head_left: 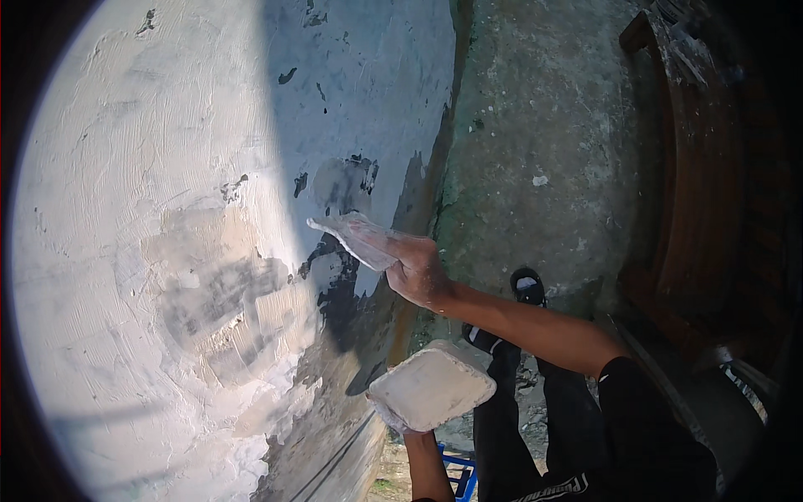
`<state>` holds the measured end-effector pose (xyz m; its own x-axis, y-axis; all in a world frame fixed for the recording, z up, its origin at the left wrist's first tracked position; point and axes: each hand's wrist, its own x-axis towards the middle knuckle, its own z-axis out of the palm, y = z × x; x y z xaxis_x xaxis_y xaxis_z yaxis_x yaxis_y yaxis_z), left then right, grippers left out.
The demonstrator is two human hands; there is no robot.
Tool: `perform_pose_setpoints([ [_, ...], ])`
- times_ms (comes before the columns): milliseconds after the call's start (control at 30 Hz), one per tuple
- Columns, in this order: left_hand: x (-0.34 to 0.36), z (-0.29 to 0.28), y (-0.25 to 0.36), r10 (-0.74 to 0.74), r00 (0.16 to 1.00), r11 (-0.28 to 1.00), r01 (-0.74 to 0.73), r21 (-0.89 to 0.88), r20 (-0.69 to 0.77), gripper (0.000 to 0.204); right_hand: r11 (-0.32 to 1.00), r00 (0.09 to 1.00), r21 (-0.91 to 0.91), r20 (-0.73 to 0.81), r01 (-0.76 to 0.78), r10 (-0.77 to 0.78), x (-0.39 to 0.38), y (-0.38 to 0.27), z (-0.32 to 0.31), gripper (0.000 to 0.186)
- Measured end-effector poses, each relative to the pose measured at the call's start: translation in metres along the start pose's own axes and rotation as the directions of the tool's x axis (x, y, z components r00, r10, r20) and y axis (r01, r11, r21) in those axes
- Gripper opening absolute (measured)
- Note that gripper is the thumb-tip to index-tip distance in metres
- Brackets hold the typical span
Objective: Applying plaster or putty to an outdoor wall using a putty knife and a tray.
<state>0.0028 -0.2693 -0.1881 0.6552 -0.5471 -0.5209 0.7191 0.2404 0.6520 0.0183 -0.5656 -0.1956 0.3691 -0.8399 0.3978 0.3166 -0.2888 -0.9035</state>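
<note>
My right hand (421, 272) is closed round a putty knife (355, 237) whose blade is coated in white filler. The blade's tip is close to the wall (209, 109), over a patch where dark, bare spots show; I cannot tell whether it touches. Lower down, my left hand (418, 438) holds up a squarish putty container (433, 383) with rounded corners and a crusted rim. Its top looks pale and smeared. Most of the left hand's fingers are hidden behind the container. Whitish filler covers much of the wall in rough strokes, with a grey-beige patch (213, 289) left of the knife.
A stained concrete floor (544, 151) runs along the wall's foot. Brown wooden furniture (694, 176) stands at the right. My shoes (527, 286) are below my right forearm. Something with a blue frame (458, 475) is at the bottom, beside my left forearm.
</note>
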Motion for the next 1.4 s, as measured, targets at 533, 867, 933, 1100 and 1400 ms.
perform_pose_setpoints([
  [533, 0.007, -0.011, 0.017, 0.107, 0.994, 0.986, -0.11, -0.124, -0.024, 0.065, 0.989, 0.984, -0.141, -0.169, 0.041, -0.064, 0.033, 0.002, 0.014, 0.061],
  [867, 0.014, -0.036, 0.02, -0.001, 0.989, 0.991, -0.019, -0.132, -0.148, 0.068, 0.989, 0.99, -0.044, 0.009, -0.144, 0.144, -0.032, 0.014, 0.025, 0.058],
  [933, 0.015, -0.043, 0.02, -0.018, 0.981, 0.99, -0.01, -0.142, -0.191, 0.067, 0.982, 0.965, -0.119, -0.238, -0.144, 0.113, -0.006, 0.028, 0.012, 0.051],
  [1100, 0.024, -0.038, 0.014, -0.128, 0.987, 0.918, 0.08, -0.389, -0.1, 0.065, 0.923, 0.941, -0.281, -0.284, -0.263, 0.182, 0.022, 0.062, 0.035, 0.051],
  [1400, 0.024, -0.046, 0.025, -0.006, 0.989, 0.995, -0.009, -0.102, -0.151, 0.064, 0.873, 0.872, -0.084, -0.143, -0.481, 0.468, -0.017, 0.04, 0.013, 0.046],
])
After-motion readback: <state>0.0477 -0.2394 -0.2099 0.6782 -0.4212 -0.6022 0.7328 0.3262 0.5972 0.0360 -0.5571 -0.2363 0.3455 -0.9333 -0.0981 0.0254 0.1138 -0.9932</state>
